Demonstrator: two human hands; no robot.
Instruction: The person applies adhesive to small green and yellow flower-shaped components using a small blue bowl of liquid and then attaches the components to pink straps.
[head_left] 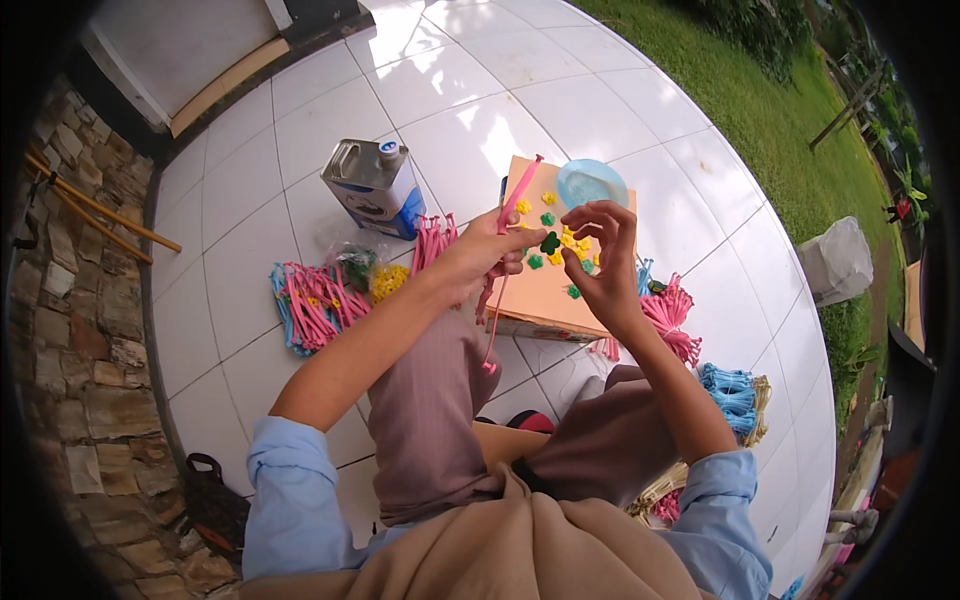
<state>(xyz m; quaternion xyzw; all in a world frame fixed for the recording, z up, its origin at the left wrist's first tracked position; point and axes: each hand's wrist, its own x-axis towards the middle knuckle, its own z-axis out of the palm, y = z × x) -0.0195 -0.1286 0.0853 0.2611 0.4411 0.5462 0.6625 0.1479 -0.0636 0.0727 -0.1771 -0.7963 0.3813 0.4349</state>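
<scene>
Head view: left hand (485, 255) is curled round pink strips (524, 182), one end sticking up past the knuckles, another hanging down towards the knee. Grip is mid-length, presumably to leave the ends free. Dark green flower piece (550, 242) sits at the left fingertips, over the box (540, 300). Right hand (605, 250) has fingers spread and bent, thumb just beside the flower; can't tell if it touches. Likely keeps the two hands close for fine handling.

Box is in front of the knees, probably so both hands reach its flat peach top. Loose yellow flowers (568, 240) and green flowers (535, 262) are scattered there, partly hidden by the right hand. Blue dish (592, 185) is at the far right corner, behind those fingers.

Around: metal can (370, 185) upper left of centre, pink bundle (325, 300) and clear bag (352, 262) below it, left forearm partly in the way. Blue bundle (728, 400) lower right, beyond the right forearm.
</scene>
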